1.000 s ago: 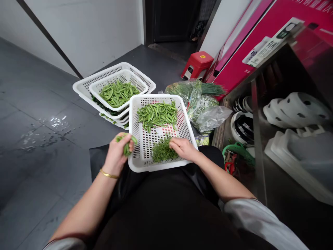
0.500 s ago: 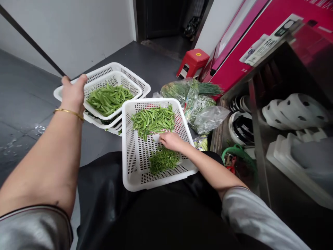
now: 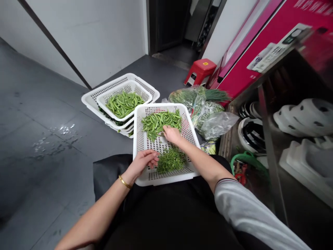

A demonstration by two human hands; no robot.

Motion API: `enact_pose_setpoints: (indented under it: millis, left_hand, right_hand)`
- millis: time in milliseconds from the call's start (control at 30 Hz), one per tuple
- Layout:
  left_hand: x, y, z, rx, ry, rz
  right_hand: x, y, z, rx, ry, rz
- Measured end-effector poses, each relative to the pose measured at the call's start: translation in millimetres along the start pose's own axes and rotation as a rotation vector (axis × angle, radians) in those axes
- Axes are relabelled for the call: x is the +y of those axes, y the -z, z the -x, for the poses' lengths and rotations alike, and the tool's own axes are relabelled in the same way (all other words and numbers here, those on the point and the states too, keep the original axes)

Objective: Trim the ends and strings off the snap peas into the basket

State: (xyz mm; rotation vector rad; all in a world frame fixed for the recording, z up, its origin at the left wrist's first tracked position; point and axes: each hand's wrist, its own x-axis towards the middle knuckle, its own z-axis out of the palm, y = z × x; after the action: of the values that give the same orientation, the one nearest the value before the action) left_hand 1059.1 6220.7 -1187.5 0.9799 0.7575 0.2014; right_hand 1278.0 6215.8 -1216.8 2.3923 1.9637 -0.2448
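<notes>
A white perforated basket (image 3: 141, 146) rests on my lap. Green pea pods (image 3: 161, 121) are heaped in its far half, and a pile of thin green trimmings (image 3: 170, 161) lies nearer me. My right hand (image 3: 172, 134) reaches into the basket, its fingers pinched at the near edge of the pods. What the fingertips hold is hidden. Over the basket's near left side is my left hand (image 3: 146, 161), fingers loosely curled and apart with nothing seen in them, beside the trimmings.
Stacked white baskets (image 3: 91, 98) stand on the floor ahead left, the top one holding more pea pods (image 3: 125, 104). Bagged vegetables (image 3: 205, 107) lie to the right, near a red stool (image 3: 201, 69). A green basket (image 3: 235, 161) and metal shelf (image 3: 272, 156) are at right. Water wets the floor (image 3: 58, 139).
My left hand has come back from the stacked baskets to the basket on my lap. My right hand has shifted slightly up toward the pods. The view has turned a little left.
</notes>
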Motion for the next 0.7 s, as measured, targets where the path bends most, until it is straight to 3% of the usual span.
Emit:
enact_pose_setpoints:
  millis: [67,133,200,267,433,567,700]
  left_hand:
    - [-3.3,-7.1,-4.3,-0.010,0.024,0.100]
    - [-3.4,-13.7,-5.4,-0.042,0.039,0.246]
    - [-4.8,-19.8,-2.8,-0.075,0.014,0.397]
    - [-9.3,-25.2,2.1,-0.083,-0.039,0.493]
    - [-19.9,-35.2,16.2,-0.033,-0.063,0.494]
    - [-13.7,-44.0,26.0,-0.013,-0.161,0.452]
    - [-6.1,-49.1,28.7,0.023,-0.205,0.341]
  right_hand:
    - [-3.3,13.3,21.5,0.152,0.032,-0.134]
    - [-14.2,18.7,49.0,0.323,0.159,-0.359]
    - [-28.9,16.2,78.6,0.444,0.300,-0.558]
    - [-41.2,10.6,104.8,0.505,0.341,-0.655]
    - [-45.0,9.7,139.8,0.489,0.293,-0.642]
    - [-40.3,17.5,146.6,0.482,0.214,-0.703]
    - [-42.0,19.3,147.8,0.434,0.263,-0.631]
